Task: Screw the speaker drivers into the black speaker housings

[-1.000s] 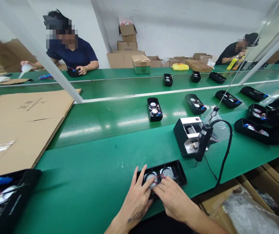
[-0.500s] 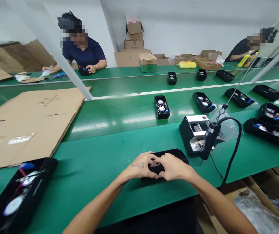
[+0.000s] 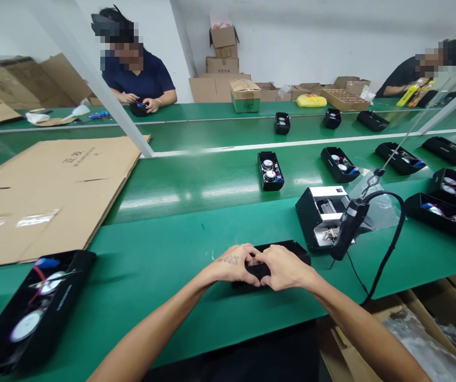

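Directly in front of me, a black speaker housing [image 3: 298,248] lies lengthwise on the green bench. My left hand [image 3: 233,265] is closed on its left half, with the thumb on the near side and the fingertips reaching inside. My right hand [image 3: 287,269] mirrors it from the right, its curled fingers almost meeting the left ones. Between them a small piece of the interior shows, too little to name. Most of the housing is hidden beneath both hands. To the left lies another open housing [image 3: 64,305] with round speakers, wires and what looks like tweezers across it.
An electric screwdriver [image 3: 349,225] hangs on a cord before a screw feeder [image 3: 321,217]. Flat cardboard [image 3: 56,191] covers the left bench. Beyond, several housings stand on the green line, one being a speaker housing [image 3: 270,171]. Two people sit opposite. Open cartons [image 3: 422,318] stand below right.
My hands keep nearly the same hold on the housing. The view has shifted slightly. The person at far left has brought a hand from the white item to the black part.
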Action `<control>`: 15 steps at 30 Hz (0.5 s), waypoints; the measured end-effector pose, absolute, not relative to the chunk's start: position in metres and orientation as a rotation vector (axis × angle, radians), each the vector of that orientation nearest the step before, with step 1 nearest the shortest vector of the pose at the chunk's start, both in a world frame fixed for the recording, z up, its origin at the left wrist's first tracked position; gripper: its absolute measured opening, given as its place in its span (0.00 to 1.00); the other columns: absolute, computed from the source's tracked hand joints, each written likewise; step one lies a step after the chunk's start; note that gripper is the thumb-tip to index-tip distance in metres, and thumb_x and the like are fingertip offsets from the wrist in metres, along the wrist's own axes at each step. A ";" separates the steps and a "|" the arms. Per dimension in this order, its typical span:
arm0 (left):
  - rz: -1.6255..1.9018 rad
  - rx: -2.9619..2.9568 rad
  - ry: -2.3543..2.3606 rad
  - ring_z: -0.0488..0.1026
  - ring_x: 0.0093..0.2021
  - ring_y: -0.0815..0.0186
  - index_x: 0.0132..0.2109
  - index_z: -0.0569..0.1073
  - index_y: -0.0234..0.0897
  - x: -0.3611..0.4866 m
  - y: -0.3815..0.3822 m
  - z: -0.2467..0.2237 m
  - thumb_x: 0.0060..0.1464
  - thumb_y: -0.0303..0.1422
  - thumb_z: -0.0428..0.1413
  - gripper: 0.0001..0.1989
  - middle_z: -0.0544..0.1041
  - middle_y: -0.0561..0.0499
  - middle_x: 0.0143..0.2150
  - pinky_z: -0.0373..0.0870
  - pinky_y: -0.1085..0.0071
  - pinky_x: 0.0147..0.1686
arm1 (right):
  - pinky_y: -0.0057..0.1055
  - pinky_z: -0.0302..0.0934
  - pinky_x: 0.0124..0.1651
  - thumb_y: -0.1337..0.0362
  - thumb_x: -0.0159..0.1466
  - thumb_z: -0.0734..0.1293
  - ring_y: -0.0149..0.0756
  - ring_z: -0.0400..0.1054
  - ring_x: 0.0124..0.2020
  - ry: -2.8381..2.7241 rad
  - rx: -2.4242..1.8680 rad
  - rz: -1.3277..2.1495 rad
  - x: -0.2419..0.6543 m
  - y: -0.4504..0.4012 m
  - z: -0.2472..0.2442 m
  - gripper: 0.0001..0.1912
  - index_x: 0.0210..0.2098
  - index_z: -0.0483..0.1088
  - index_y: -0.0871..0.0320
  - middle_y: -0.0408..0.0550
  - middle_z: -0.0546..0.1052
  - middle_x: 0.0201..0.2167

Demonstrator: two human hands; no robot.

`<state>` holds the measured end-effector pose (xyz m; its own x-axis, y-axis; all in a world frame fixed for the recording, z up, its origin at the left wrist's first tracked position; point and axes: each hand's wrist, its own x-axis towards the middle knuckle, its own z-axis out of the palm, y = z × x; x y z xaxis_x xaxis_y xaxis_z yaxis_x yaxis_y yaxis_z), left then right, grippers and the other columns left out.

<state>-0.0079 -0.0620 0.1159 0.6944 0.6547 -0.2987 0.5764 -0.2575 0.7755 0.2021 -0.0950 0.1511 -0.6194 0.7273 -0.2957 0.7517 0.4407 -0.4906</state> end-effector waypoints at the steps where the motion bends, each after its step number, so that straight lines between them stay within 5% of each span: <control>1: 0.104 1.933 0.953 0.78 0.59 0.51 0.19 0.71 0.39 -0.008 -0.061 0.116 0.41 0.40 0.74 0.20 0.83 0.54 0.57 0.73 0.64 0.53 | 0.33 0.60 0.40 0.63 0.58 0.76 0.50 0.79 0.43 2.628 1.364 -0.920 0.201 -0.095 0.151 0.24 0.54 0.79 0.58 0.52 0.84 0.39; 15: 0.131 1.941 0.896 0.80 0.53 0.56 0.21 0.75 0.39 -0.012 -0.057 0.110 0.45 0.42 0.74 0.19 0.83 0.55 0.54 0.73 0.66 0.50 | 0.34 0.58 0.36 0.59 0.59 0.75 0.50 0.80 0.37 2.579 1.358 -0.911 0.198 -0.088 0.147 0.20 0.51 0.83 0.54 0.49 0.84 0.31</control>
<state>-0.0124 -0.0573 0.1101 0.7249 0.6353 -0.2663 0.5323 -0.2712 0.8020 0.1983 -0.0884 0.1466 -0.6012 0.7236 -0.3390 0.7759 0.4273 -0.4641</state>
